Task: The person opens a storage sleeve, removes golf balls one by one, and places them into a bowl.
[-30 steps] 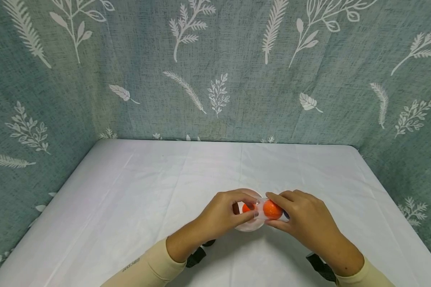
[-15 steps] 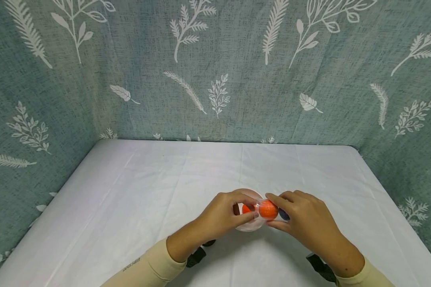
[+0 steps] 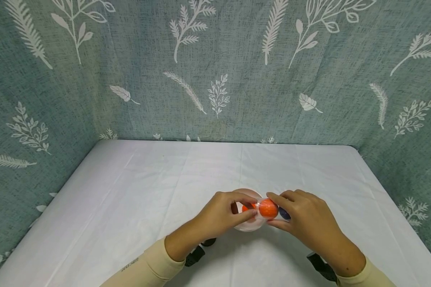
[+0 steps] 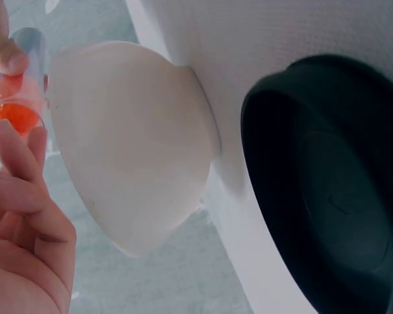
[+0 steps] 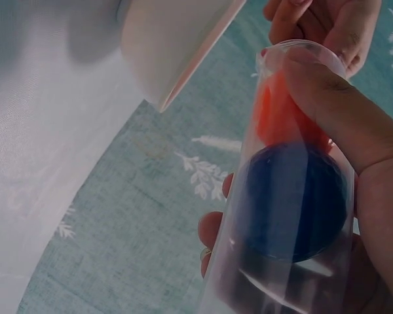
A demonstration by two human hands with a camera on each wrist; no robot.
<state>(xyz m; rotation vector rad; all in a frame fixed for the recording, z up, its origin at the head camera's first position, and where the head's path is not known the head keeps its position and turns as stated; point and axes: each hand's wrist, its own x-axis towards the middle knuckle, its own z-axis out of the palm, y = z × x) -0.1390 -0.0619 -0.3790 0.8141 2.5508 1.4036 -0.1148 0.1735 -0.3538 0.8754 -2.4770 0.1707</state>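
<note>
My right hand (image 3: 305,217) grips a clear tube (image 5: 224,275), fingers and thumb wrapped round it. Inside the tube an orange ball (image 3: 268,209) is nearest the mouth, with a dark blue ball (image 5: 295,203) behind it. My left hand (image 3: 217,213) has its thumb and fingertips at the mouth end, on either side of the rim. Below in the head view is a white bowl (image 4: 131,137), partly covered by the left hand and the tube. Something orange (image 3: 248,207), mostly hidden, shows between the left fingers over the bowl.
The table (image 3: 158,171) has a white cover. A dark green round dish (image 4: 340,203) stands beside the bowl in the left wrist view. Dark straps (image 3: 195,257) show under both wrists. Behind the table hangs a green leaf-patterned curtain (image 3: 237,48).
Inside the tube the orange ball has shifted left toward the mouth, and more of the dark blue ball shows behind it. Both hands have stayed almost in place.
</note>
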